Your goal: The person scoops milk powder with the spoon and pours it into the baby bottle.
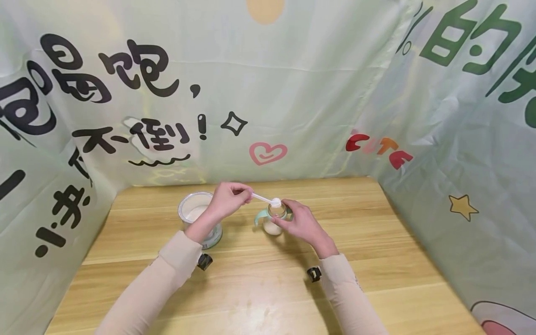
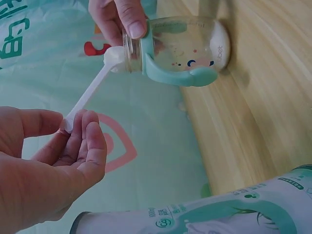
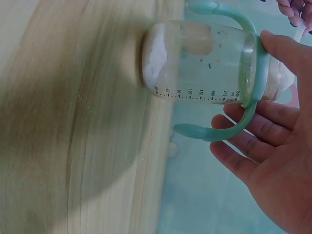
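Note:
Between thumb and fingers my left hand [image 1: 229, 199] pinches the end of a white measuring scoop [image 2: 90, 92]. The scoop's bowl, heaped with white powder [image 1: 275, 202], is right at the mouth of a clear baby bottle [image 3: 204, 63]. My right hand [image 1: 302, 222] grips the bottle around its neck, at the mint-green collar with two handles [image 3: 262, 68]. White powder [image 3: 156, 56] lies in the bottom of the bottle, which stands upright on the table. Left of it, partly behind my left forearm, is an uncovered milk powder can [image 1: 213, 236].
The wooden table [image 1: 259, 288] carries the bottle and the can. Printed fabric walls [image 1: 318, 93] enclose it at the back and both sides. A small black device [image 1: 204, 261] sits at my left wrist, another black device [image 1: 314, 274] at my right.

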{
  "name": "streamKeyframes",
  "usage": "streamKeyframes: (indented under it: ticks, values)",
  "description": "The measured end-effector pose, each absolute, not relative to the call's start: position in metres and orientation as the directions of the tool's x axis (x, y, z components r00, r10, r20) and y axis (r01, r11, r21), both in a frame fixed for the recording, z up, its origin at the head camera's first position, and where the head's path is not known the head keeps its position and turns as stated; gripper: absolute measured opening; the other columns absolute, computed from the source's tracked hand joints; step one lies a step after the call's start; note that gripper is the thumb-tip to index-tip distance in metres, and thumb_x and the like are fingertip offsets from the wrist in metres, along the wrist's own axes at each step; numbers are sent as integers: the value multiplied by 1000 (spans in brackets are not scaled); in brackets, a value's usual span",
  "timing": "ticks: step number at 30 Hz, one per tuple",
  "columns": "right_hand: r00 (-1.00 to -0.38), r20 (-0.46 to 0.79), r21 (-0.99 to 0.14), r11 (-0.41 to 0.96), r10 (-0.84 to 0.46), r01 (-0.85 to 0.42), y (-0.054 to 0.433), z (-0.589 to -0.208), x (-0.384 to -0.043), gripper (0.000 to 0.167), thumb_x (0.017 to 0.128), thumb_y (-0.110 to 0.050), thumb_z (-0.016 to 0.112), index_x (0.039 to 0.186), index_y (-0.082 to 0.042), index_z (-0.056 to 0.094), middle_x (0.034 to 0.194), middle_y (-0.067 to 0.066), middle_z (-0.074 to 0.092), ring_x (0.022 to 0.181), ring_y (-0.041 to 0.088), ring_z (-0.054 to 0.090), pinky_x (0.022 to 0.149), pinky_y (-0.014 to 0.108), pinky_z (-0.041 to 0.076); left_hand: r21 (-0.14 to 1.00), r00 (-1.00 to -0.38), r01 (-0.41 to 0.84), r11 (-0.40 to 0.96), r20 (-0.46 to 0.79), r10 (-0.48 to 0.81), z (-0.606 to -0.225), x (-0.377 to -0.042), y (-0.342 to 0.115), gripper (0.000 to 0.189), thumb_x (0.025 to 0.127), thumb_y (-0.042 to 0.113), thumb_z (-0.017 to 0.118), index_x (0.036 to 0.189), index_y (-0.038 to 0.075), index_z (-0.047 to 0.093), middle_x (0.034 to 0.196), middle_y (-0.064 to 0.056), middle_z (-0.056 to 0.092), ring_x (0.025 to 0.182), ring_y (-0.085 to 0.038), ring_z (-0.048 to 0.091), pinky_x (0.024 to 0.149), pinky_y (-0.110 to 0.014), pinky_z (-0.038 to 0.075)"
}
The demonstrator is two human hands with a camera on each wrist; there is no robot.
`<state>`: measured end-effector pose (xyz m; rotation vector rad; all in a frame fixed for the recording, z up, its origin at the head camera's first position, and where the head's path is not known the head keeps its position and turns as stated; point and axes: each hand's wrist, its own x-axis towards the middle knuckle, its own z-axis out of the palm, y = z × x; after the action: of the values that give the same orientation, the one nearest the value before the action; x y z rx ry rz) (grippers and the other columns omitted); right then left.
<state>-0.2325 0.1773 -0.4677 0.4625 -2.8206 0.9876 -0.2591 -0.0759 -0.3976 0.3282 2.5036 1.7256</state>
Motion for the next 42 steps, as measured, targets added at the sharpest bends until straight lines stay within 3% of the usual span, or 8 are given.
streamKeyframes:
  ticks: [7, 12, 24, 28, 42]
  values:
    - [-948, 202, -586, 745, -247, -319, 177, -468, -233, 63, 94, -44, 79, 138, -2, 63, 132, 17, 71, 123, 33, 67, 106, 51, 55, 917, -964, 165, 363, 71, 258, -400, -257, -77, 19, 98, 14, 69, 108, 3, 82, 90, -12, 80, 82, -15, 71, 70, -23, 55]
    - [-951, 189, -592, 744, -245, -310, 178, -467, -232, 62, 94, -44, 79, 138, -3, 63, 132, 16, 70, 123, 32, 67, 106, 51, 55, 907, -952, 199, 372, 89, 293, -402, -257, -77, 20, 99, 13, 69, 108, 1, 82, 96, -17, 80, 83, -13, 73, 71, -21, 57]
    - [-945, 197, -588, 740, -260, -327, 178, -467, -233, 52, 95, -43, 79, 129, -6, 66, 121, 17, 73, 109, 28, 67, 99, 50, 56, 884, -944, 231, 405, 104, 312, -404, -256, -78, 17, 96, 12, 71, 106, 6, 83, 95, -9, 82, 80, -10, 69, 69, -23, 54]
    - [-942, 205, -588, 736, -264, -334, 177, -467, -233, 50, 94, -42, 79, 128, -7, 67, 120, 15, 73, 108, 27, 67, 98, 49, 56, 881, -941, 244, 406, 113, 319, -404, -255, -79, 16, 96, 12, 72, 105, 6, 83, 97, -11, 82, 80, -8, 69, 69, -23, 55]
    - [-945, 207, -584, 743, -254, -327, 177, -469, -234, 59, 95, -43, 78, 137, -4, 64, 131, 14, 71, 121, 31, 67, 106, 51, 55, 863, -931, 284, 418, 144, 336, -408, -254, -82, 15, 96, 9, 71, 104, 6, 84, 102, -11, 82, 90, -17, 75, 73, -23, 56]
